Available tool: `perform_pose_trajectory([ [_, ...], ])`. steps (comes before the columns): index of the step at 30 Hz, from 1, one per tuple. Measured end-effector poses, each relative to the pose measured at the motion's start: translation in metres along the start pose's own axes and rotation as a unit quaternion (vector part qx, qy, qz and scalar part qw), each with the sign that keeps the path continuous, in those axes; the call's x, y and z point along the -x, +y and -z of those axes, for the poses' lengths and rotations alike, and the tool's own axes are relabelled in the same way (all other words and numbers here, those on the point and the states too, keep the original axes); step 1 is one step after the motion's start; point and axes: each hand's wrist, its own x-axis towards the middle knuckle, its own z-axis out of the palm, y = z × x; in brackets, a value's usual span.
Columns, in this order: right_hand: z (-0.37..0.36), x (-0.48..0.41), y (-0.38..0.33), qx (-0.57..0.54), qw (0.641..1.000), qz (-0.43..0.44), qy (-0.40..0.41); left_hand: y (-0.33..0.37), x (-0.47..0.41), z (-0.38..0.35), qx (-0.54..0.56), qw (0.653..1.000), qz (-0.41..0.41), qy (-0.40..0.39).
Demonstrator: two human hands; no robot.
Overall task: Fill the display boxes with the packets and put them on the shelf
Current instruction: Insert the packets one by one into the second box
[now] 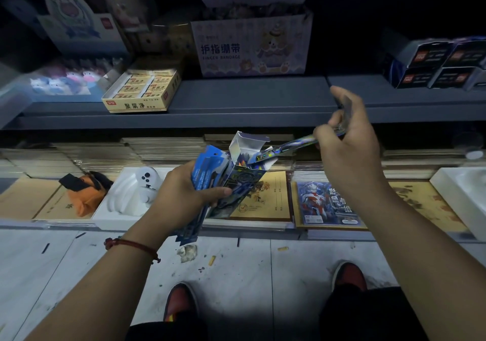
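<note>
Left hand [184, 196] grips a fanned stack of blue packets [207, 167] together with a small display box [243, 175], fingers curled round both, thumb across the front. The box is held tilted, top flaps open, above the lower counter and in front of the shelf [236, 98], not on it. Right hand [349, 140] is raised to the right of the box and pinches one shiny packet [294, 143] between thumb and fingers; the packet slants down-left with its lower end at the box's open top, cannot tell if it is inside. Red cord bracelet [131, 243] on the left wrist. On the shelf: yellow box [142, 90] of small packs at left, "Finger Bandage" carton [252, 48] behind centre, dark boxes [434, 64] stacked at far right, all apart from the hands. Lower level: brown notebooks [263, 198] lying flat under the box, a blue hero-print book [326, 204] just beside them, white tray [126, 209] with a white gadget to the left, orange cloth [84, 196] beside the tray. Grey floor [236, 275] with scraps of litter; two red shoes [181, 301] at the bottom. Scene dim, upper shelves blurred.
</note>
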Motion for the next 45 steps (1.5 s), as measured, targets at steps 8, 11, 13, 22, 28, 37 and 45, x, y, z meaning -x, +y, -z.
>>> perform_pose_trajectory([
  [8, -0.004, -0.001, 0.007, -0.092, 0.989, -0.116, 0.001, -0.003, -0.003, 0.004, 0.001, 1.0, -0.003, 0.011],
  [11, -0.008, -0.001, 0.008, -0.148, 0.977, -0.149, 0.019, -0.004, -0.003, 0.003, -0.001, 1.0, -0.005, 0.014],
  [13, -0.01, -0.003, 0.011, -0.176, 0.972, -0.154, 0.029, -0.004, -0.003, 0.003, -0.003, 1.0, -0.005, 0.015],
  [22, -0.005, -0.003, 0.009, -0.194, 0.972, -0.13, 0.03, 0.002, 0.0, 0.002, -0.003, 1.0, -0.024, 0.016],
  [28, -0.001, 0.001, 0.0, -0.152, 0.984, -0.081, 0.043, 0.002, 0.0, 0.003, -0.005, 1.0, -0.027, 0.003],
  [37, -0.015, 0.014, -0.004, -0.076, 0.996, -0.033, 0.019, 0.005, 0.003, 0.0, -0.003, 0.999, -0.042, 0.002],
  [45, -0.024, 0.022, 0.003, 0.1, 0.983, 0.01, -0.151, 0.001, 0.0, -0.002, -0.017, 0.998, -0.053, -0.001],
])
